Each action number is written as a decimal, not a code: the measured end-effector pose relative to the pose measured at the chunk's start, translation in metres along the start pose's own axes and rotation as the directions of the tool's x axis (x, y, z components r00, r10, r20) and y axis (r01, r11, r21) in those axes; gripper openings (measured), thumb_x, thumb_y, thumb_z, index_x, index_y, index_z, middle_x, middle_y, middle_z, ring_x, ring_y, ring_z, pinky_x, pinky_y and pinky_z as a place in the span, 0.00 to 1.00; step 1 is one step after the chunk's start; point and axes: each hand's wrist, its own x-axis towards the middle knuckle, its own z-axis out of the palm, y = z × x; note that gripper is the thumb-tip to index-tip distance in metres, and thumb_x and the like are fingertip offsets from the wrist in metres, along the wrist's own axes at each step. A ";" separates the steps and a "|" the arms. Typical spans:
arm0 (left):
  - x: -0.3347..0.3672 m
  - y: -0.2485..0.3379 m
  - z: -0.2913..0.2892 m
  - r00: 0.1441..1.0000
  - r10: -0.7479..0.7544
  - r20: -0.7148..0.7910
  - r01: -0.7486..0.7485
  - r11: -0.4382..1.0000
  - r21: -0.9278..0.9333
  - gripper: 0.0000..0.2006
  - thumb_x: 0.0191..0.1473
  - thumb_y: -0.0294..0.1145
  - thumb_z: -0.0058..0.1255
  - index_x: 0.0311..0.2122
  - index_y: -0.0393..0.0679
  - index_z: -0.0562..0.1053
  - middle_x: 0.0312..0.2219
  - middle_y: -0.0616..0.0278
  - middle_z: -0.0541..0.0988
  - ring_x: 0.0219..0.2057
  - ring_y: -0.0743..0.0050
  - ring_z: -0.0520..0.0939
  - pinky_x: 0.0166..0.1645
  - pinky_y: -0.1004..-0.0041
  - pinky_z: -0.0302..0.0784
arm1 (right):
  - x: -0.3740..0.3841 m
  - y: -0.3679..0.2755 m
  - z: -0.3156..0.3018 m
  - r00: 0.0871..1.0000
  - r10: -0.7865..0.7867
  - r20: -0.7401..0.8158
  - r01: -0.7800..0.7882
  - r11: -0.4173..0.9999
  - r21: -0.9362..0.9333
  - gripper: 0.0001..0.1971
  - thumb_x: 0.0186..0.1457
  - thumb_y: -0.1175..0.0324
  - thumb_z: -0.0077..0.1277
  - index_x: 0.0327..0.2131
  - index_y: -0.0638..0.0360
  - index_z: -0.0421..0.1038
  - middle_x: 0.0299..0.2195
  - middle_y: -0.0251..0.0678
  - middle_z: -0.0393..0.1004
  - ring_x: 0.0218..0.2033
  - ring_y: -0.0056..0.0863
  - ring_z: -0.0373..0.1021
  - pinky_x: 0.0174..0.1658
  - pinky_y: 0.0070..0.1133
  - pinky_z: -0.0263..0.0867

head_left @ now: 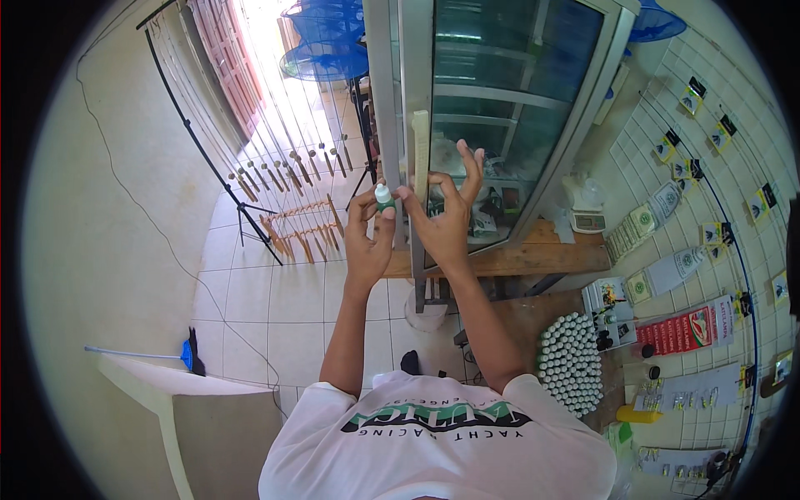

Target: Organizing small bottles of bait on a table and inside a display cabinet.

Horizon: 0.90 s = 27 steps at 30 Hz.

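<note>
My left hand [367, 248] is closed on a small dropper bottle [383, 198] with a white cap and a green body, held upright between thumb and fingers. Just to its right, my right hand [450, 227] is raised with its fingers apart; its thumb tip is close to the bottle, and nothing shows in the hand. Both hands are in front of a glass cabinet [508, 125] with a pale metal frame. White and green packs [492, 218] lie behind the glass.
Many white-capped bottles [571, 362] stand packed together at lower right. A digital scale [588, 221] sits on a wooden bench [533, 254]. Small packets [665, 148] hang on the right wall grid. Rods with wooden handles [292, 171] stand at left, near blue nets [321, 61].
</note>
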 end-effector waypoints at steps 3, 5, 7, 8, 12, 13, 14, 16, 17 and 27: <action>-0.029 0.019 0.007 0.999 -0.015 0.036 0.016 1.000 -0.011 0.16 0.62 0.33 0.50 0.51 0.35 0.66 0.53 0.49 0.73 0.52 0.65 0.77 0.56 0.68 0.69 | -0.020 -0.017 -0.024 0.998 0.013 -0.066 -0.012 1.000 0.014 0.15 0.49 0.67 0.65 0.32 0.63 0.69 0.62 0.48 0.48 0.68 0.54 0.37 0.65 0.49 0.41; -0.048 0.031 0.016 0.999 0.046 0.028 -0.048 0.997 0.059 0.16 0.61 0.32 0.52 0.50 0.36 0.67 0.51 0.50 0.74 0.50 0.66 0.77 0.55 0.67 0.70 | -0.033 -0.027 -0.042 0.993 -0.012 -0.117 0.016 0.999 0.033 0.15 0.49 0.69 0.64 0.35 0.64 0.68 0.62 0.49 0.48 0.67 0.54 0.40 0.65 0.46 0.43; -0.068 0.041 0.024 0.994 0.108 0.032 -0.111 0.987 0.114 0.16 0.60 0.32 0.53 0.50 0.36 0.67 0.50 0.51 0.75 0.49 0.66 0.77 0.54 0.67 0.71 | -0.047 -0.036 -0.059 0.985 -0.017 -0.170 0.027 0.998 0.054 0.16 0.49 0.71 0.64 0.37 0.66 0.67 0.61 0.50 0.48 0.67 0.53 0.42 0.64 0.43 0.46; -0.079 0.046 0.027 0.992 0.125 0.021 -0.127 0.977 0.169 0.16 0.59 0.32 0.54 0.48 0.36 0.68 0.47 0.52 0.75 0.46 0.66 0.77 0.53 0.67 0.71 | -0.054 -0.040 -0.069 0.975 0.029 -0.221 -0.020 0.999 0.044 0.19 0.49 0.72 0.63 0.41 0.67 0.65 0.61 0.51 0.48 0.66 0.53 0.43 0.64 0.41 0.47; -0.122 0.064 0.040 0.997 0.083 -0.001 -0.080 0.964 0.254 0.15 0.56 0.33 0.57 0.44 0.35 0.71 0.41 0.53 0.76 0.40 0.65 0.77 0.48 0.68 0.72 | -0.082 -0.052 -0.119 0.960 -0.020 -0.280 -0.040 0.977 -0.208 0.32 0.50 0.75 0.60 0.57 0.70 0.56 0.62 0.53 0.44 0.65 0.54 0.46 0.65 0.39 0.48; -0.131 0.069 0.045 0.996 0.094 -0.009 -0.089 0.965 0.247 0.15 0.56 0.33 0.57 0.44 0.35 0.71 0.41 0.53 0.76 0.40 0.65 0.77 0.48 0.68 0.72 | -0.087 -0.054 -0.129 0.952 -0.029 -0.306 -0.070 0.949 -0.306 0.34 0.51 0.75 0.59 0.59 0.71 0.54 0.62 0.54 0.44 0.65 0.54 0.46 0.65 0.39 0.48; -0.138 0.072 0.050 0.997 0.080 -0.001 -0.078 0.968 0.237 0.15 0.56 0.34 0.57 0.43 0.35 0.71 0.40 0.53 0.76 0.40 0.65 0.77 0.48 0.68 0.72 | -0.091 -0.056 -0.138 0.935 -0.068 -0.347 -0.048 0.948 -0.315 0.30 0.54 0.77 0.54 0.59 0.68 0.57 0.63 0.53 0.47 0.65 0.55 0.47 0.65 0.40 0.49; -0.150 0.079 0.057 0.997 0.056 0.043 -0.065 0.972 0.227 0.15 0.56 0.34 0.58 0.43 0.35 0.72 0.38 0.53 0.76 0.38 0.63 0.77 0.46 0.68 0.73 | -0.101 -0.057 -0.163 0.940 -0.204 -0.275 0.054 0.881 -0.470 0.27 0.54 0.78 0.53 0.59 0.66 0.60 0.62 0.52 0.48 0.65 0.55 0.47 0.64 0.41 0.50; -0.155 0.081 0.060 0.996 0.084 0.039 -0.090 0.970 0.224 0.15 0.56 0.34 0.58 0.43 0.35 0.72 0.38 0.53 0.76 0.38 0.63 0.77 0.46 0.68 0.73 | -0.106 -0.057 -0.173 0.946 -0.262 -0.189 0.100 0.794 -0.600 0.25 0.55 0.79 0.51 0.58 0.64 0.62 0.62 0.51 0.50 0.65 0.54 0.47 0.64 0.42 0.51; -0.178 0.098 0.073 0.993 0.058 0.103 -0.081 0.969 0.232 0.15 0.54 0.34 0.59 0.43 0.37 0.73 0.37 0.54 0.76 0.40 0.62 0.76 0.44 0.69 0.72 | -0.119 -0.060 -0.225 0.959 -0.005 0.283 0.173 0.800 -0.575 0.27 0.57 0.66 0.50 0.61 0.55 0.61 0.67 0.41 0.50 0.70 0.46 0.40 0.68 0.45 0.40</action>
